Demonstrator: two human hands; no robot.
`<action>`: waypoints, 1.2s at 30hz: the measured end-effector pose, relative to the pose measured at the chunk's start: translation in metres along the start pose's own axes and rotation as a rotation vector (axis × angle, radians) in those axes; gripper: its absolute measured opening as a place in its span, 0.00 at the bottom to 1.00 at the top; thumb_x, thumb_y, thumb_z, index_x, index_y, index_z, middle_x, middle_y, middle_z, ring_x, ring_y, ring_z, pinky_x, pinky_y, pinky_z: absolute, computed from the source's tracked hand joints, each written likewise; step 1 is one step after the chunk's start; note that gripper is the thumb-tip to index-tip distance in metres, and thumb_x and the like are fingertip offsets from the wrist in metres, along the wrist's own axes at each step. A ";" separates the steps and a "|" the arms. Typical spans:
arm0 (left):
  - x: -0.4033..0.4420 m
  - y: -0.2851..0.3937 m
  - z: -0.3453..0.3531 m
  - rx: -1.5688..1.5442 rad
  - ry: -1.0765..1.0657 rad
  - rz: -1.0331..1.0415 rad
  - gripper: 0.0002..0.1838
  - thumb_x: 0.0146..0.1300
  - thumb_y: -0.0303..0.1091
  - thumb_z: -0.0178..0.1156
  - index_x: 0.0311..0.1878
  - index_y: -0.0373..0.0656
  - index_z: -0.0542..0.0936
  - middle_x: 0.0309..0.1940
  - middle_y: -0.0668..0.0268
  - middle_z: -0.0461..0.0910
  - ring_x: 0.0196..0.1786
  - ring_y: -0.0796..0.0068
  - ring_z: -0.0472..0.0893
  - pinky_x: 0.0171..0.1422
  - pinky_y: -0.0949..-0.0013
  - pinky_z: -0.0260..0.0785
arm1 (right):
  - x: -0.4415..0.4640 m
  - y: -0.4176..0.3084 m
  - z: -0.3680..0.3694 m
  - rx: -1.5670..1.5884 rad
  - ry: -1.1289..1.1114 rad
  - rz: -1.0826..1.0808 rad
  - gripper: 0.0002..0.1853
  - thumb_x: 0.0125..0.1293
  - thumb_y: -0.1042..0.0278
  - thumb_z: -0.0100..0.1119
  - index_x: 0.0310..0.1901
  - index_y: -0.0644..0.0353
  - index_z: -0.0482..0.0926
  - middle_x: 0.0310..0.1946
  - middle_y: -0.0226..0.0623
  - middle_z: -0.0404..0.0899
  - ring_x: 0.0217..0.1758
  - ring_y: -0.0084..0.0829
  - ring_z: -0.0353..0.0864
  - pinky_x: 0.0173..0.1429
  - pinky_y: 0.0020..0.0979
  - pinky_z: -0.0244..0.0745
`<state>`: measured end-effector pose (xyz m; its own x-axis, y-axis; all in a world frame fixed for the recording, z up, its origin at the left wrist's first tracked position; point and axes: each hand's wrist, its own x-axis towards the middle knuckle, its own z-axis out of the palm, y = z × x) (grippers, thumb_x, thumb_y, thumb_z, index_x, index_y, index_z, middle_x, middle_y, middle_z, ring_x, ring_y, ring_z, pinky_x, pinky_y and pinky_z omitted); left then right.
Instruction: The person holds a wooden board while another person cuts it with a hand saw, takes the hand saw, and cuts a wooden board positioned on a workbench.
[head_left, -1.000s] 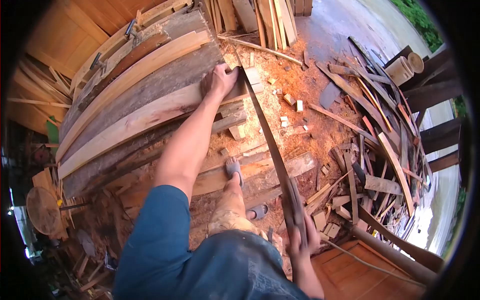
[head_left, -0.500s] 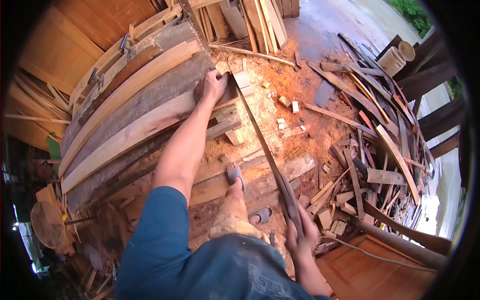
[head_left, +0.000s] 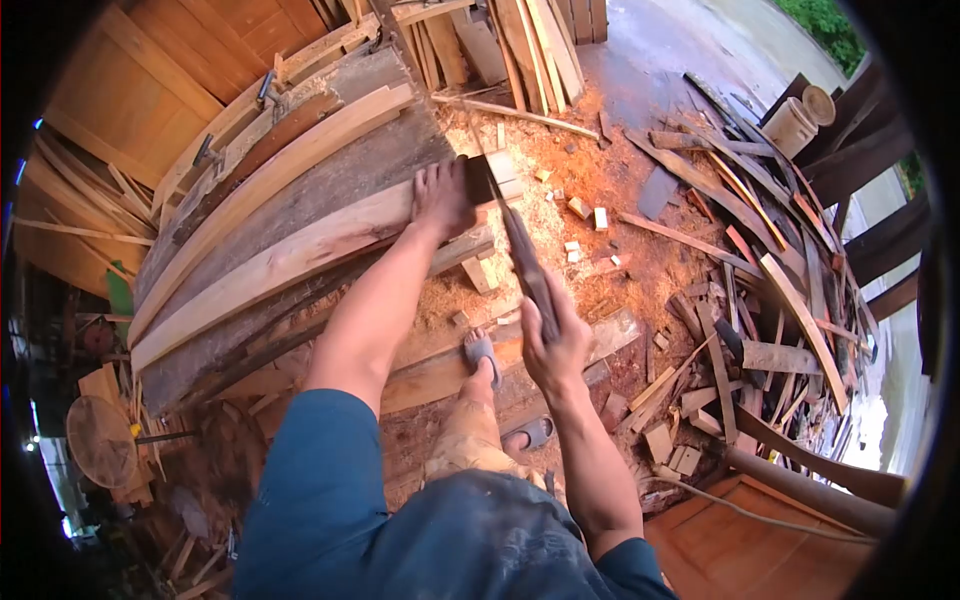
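My right hand (head_left: 558, 335) is closed around the handle of a long handsaw (head_left: 518, 235). The saw's narrow blade points away from me and crosses close to the end of a pale, curved wooden board (head_left: 290, 250). My left hand (head_left: 442, 198) grips that board near its right end, with the thumb side partly hidden. A dark flat block (head_left: 480, 180) stands on the board between my left hand and the saw. Whether the blade touches the block I cannot tell.
The board lies on a rough plank bench (head_left: 385, 150) beside another curved board (head_left: 270, 180). Sawdust and small offcuts (head_left: 580, 208) cover the ground ahead. Scrap wood (head_left: 760, 330) is heaped at the right. A sandalled foot (head_left: 480, 350) is below the bench edge.
My right hand has pushed the saw forward and up, away from my body. My left hand has shifted slightly, and the dark block beside it now shows more plainly.
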<state>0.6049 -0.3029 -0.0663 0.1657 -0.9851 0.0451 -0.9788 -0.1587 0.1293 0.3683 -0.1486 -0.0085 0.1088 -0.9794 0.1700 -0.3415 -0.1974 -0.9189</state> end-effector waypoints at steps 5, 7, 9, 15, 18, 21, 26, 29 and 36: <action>0.012 -0.007 0.005 0.002 0.008 0.028 0.45 0.52 0.34 0.64 0.74 0.38 0.59 0.69 0.51 0.63 0.73 0.51 0.60 0.78 0.49 0.46 | -0.139 -0.006 -0.090 -0.143 -0.038 -0.002 0.25 0.68 0.63 0.57 0.63 0.69 0.75 0.47 0.54 0.85 0.47 0.42 0.89 0.51 0.34 0.81; 0.010 -0.006 -0.001 -0.038 0.025 0.032 0.46 0.52 0.38 0.67 0.73 0.37 0.58 0.69 0.50 0.63 0.73 0.50 0.60 0.79 0.48 0.45 | -0.152 -0.010 -0.101 -0.062 -0.012 -0.029 0.26 0.69 0.61 0.57 0.62 0.72 0.74 0.49 0.56 0.84 0.51 0.43 0.88 0.55 0.36 0.80; 0.011 -0.007 0.000 -0.046 0.063 0.037 0.48 0.51 0.42 0.70 0.73 0.38 0.58 0.69 0.51 0.64 0.73 0.50 0.60 0.79 0.48 0.45 | -0.116 -0.008 -0.080 -0.087 0.024 -0.072 0.24 0.70 0.63 0.58 0.62 0.71 0.75 0.46 0.54 0.85 0.46 0.39 0.88 0.51 0.34 0.80; 0.017 -0.014 0.011 -0.068 0.060 0.058 0.59 0.46 0.56 0.76 0.76 0.38 0.56 0.71 0.50 0.63 0.75 0.49 0.59 0.80 0.46 0.44 | 0.033 -0.007 0.022 0.041 0.038 0.019 0.24 0.67 0.64 0.63 0.64 0.56 0.75 0.33 0.54 0.82 0.31 0.48 0.85 0.37 0.39 0.78; 0.015 -0.010 -0.004 -0.036 0.022 0.027 0.61 0.46 0.58 0.76 0.76 0.36 0.56 0.72 0.50 0.62 0.76 0.50 0.58 0.81 0.46 0.43 | -0.047 0.008 -0.017 -0.024 0.092 -0.105 0.25 0.65 0.68 0.64 0.63 0.63 0.75 0.40 0.55 0.85 0.41 0.47 0.88 0.44 0.37 0.81; 0.015 -0.008 -0.005 -0.029 -0.014 0.029 0.63 0.46 0.62 0.75 0.77 0.36 0.53 0.74 0.49 0.59 0.76 0.51 0.58 0.82 0.45 0.43 | -0.164 0.004 -0.104 -0.194 -0.011 -0.074 0.25 0.61 0.74 0.63 0.61 0.69 0.76 0.44 0.53 0.86 0.46 0.41 0.89 0.54 0.34 0.81; 0.019 -0.003 -0.010 -0.031 -0.047 0.007 0.64 0.45 0.61 0.76 0.78 0.36 0.53 0.76 0.51 0.57 0.77 0.49 0.57 0.83 0.47 0.41 | -0.086 0.019 -0.062 -0.169 0.072 -0.185 0.24 0.62 0.72 0.63 0.60 0.65 0.78 0.39 0.50 0.87 0.33 0.42 0.88 0.39 0.34 0.81; 0.019 -0.005 -0.012 -0.058 -0.047 -0.024 0.64 0.45 0.60 0.77 0.77 0.37 0.53 0.76 0.51 0.58 0.77 0.49 0.57 0.83 0.47 0.41 | 0.001 0.009 -0.001 -0.009 0.037 -0.078 0.23 0.65 0.68 0.63 0.62 0.60 0.77 0.33 0.52 0.84 0.31 0.42 0.86 0.37 0.35 0.79; 0.014 -0.002 -0.013 -0.059 -0.022 0.000 0.61 0.45 0.55 0.77 0.77 0.38 0.55 0.74 0.51 0.60 0.76 0.50 0.59 0.83 0.48 0.42 | -0.196 0.022 -0.128 -0.120 -0.074 0.015 0.29 0.62 0.63 0.62 0.62 0.71 0.75 0.46 0.56 0.85 0.45 0.47 0.89 0.47 0.36 0.83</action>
<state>0.6112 -0.3153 -0.0527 0.1622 -0.9865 0.0236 -0.9699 -0.1549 0.1877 0.2200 0.0340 -0.0161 0.1702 -0.9773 0.1259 -0.4525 -0.1910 -0.8711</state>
